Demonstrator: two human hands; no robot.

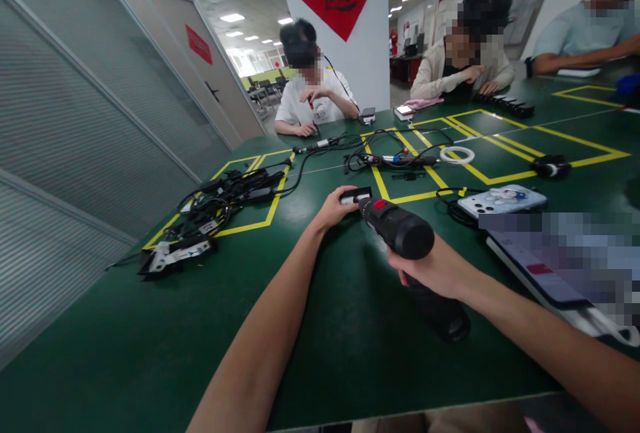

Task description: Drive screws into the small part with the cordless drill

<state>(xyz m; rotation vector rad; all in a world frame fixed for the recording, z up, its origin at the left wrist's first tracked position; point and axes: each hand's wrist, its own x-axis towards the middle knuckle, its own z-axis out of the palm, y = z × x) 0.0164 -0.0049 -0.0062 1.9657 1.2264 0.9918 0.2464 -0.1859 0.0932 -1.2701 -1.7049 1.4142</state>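
Black piece partly hidden by left hand

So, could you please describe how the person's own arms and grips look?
The left forearm and right forearm are bare: no sleeve, watch or bracelet shows. The left grip and right grip are ungloved hands, without visible cables or markings.

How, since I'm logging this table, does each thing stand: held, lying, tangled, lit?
Power drill: gripped in the right hand, pointed toward the black part
Black part: held in the left hand
Black cables: tangled in a heap
White ring: lying flat
Light-blue phone: lying camera side up
Ceiling lights: lit
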